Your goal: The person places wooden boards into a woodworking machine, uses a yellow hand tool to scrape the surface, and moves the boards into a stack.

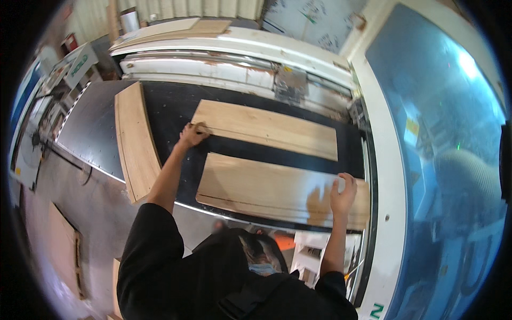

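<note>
Two long light-brown wooden boards lie flat on a black machine bed (168, 106), one behind the other. My left hand (194, 134) is at the near left corner of the far board (266, 127), its fingers bent round the board's edge. Over the right part of the near board (256, 184), close to its far edge, is my right hand (343, 194). Its thumb stands apart from slightly bent fingers, and a hand shadow falls on the board beside it. Both boards show a thin dark groove along their near side.
A third wooden board (134, 141) lies crosswise at the left, jutting past the bed's near edge. Behind runs a white machine beam (250, 45) with sheets (176, 32) on top. At the right stands a white frame with a blue see-through panel (442, 160). A brown panel (64, 248) lies at lower left.
</note>
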Motion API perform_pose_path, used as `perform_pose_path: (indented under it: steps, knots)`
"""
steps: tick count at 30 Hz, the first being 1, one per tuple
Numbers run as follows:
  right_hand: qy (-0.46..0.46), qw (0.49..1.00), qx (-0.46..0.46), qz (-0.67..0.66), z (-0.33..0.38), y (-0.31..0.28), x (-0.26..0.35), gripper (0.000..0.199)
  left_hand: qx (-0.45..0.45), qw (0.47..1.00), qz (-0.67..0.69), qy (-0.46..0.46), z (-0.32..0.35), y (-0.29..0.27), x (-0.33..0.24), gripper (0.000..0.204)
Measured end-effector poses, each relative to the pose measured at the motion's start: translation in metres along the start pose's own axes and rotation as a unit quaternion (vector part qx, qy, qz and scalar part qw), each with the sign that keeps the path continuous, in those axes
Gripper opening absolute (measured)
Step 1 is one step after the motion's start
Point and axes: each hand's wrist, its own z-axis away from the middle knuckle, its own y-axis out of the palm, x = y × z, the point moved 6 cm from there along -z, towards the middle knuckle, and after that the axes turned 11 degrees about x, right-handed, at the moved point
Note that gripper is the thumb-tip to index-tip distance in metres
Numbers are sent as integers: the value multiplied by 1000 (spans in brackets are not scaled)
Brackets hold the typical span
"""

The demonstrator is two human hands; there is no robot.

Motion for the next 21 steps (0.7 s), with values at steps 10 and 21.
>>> perform_pose_path:
  steps: [10, 21]
  knots:
    - [213, 907, 245, -268, -163, 145, -268, 90, 58, 998, -27, 1, 48, 22, -63, 86]
    - [266, 912, 312, 21, -171, 191, -175, 62, -51, 982, 168, -68, 68, -14, -8, 56]
